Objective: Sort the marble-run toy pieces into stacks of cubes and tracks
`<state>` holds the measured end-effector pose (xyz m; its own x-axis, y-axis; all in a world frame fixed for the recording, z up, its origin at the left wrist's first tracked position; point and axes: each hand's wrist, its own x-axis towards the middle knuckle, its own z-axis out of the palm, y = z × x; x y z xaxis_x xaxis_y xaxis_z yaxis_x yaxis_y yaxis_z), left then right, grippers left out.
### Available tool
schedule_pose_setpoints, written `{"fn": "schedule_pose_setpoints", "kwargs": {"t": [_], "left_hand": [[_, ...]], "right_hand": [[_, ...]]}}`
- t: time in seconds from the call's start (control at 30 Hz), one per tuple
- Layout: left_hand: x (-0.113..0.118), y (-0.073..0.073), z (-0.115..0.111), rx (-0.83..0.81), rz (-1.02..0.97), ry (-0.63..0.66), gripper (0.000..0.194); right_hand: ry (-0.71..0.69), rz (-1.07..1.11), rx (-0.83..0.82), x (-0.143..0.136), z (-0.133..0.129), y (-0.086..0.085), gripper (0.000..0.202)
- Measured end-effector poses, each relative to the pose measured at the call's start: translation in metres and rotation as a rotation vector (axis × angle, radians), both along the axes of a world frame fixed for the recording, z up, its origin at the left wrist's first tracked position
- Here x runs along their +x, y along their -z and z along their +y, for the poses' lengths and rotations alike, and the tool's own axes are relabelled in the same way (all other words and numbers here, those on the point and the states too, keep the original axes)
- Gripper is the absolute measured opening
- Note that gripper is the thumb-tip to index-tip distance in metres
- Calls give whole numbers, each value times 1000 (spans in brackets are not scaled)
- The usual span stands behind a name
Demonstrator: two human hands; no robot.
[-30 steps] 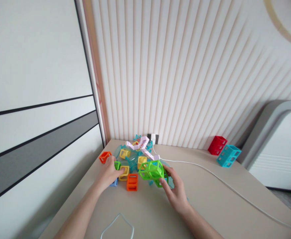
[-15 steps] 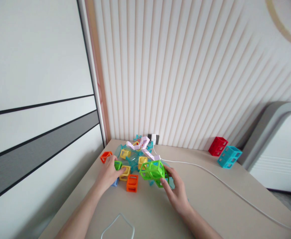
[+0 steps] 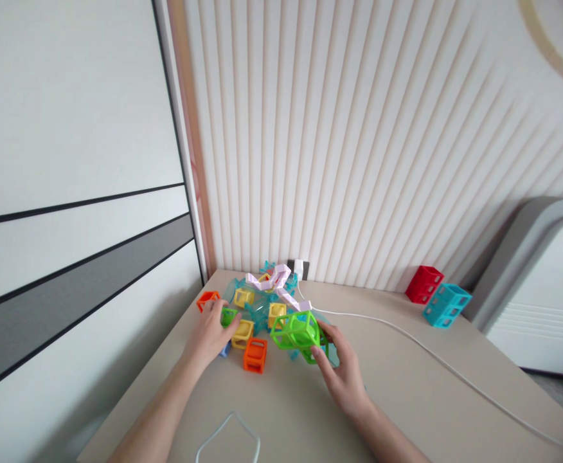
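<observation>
Above the pale table (image 3: 286,408), the person's right hand (image 3: 343,373) is holding a joined piece of green open-framed cubes (image 3: 303,330), its thumb pressing the near side while the fingers are curling behind the far end. That green piece is sitting up off the tabletop, just right of a colourful heap. The left hand (image 3: 208,335) is hanging over the left part of the heap, palm down, half open, its thumb standing apart from the bent fingers. A small green cube (image 3: 229,316) is showing between that thumb and those fingers, though whether they are actually gripping it cannot be told. Just beside the thumb a yellow cube (image 3: 243,335) is lying, with a blue piece (image 3: 225,349) partly peeking out below the hand and an orange cube (image 3: 255,354) resting nearer the person. Another orange cube (image 3: 208,298) is sitting just beyond the left fingers. Farther back, clear teal pieces (image 3: 258,315) are spreading among more yellow cubes, and a pale lilac angular strip (image 3: 279,276) is lying across them. Behind it a white plug (image 3: 299,267) is standing by the ribbed wall (image 3: 320,161), a white cable (image 3: 373,316) trailing rightward. Well apart, a red block (image 3: 424,285) and a turquoise block (image 3: 447,305) are standing close together.
</observation>
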<state>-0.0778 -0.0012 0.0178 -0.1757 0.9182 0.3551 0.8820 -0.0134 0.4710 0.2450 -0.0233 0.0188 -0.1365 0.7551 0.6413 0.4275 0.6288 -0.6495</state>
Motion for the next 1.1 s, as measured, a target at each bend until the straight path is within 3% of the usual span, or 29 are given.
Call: {"fn": "schedule_pose_setpoints", "kwargs": {"t": [0.1, 0.3, 0.57, 1.1], "left_hand": [[3, -7, -4, -88, 61, -64, 39], [6, -16, -5, -199, 40, -30, 35], [5, -4, 1, -97, -100, 78, 25], [-1, 10, 4, -142, -142, 63, 47]], "right_hand": [[-3, 1, 0, 0, 0, 0, 38], [-13, 1, -30, -1, -1, 0, 39], [-19, 0, -23, -1, -1, 0, 38], [-14, 14, -11, -1, -2, -4, 37]]}}
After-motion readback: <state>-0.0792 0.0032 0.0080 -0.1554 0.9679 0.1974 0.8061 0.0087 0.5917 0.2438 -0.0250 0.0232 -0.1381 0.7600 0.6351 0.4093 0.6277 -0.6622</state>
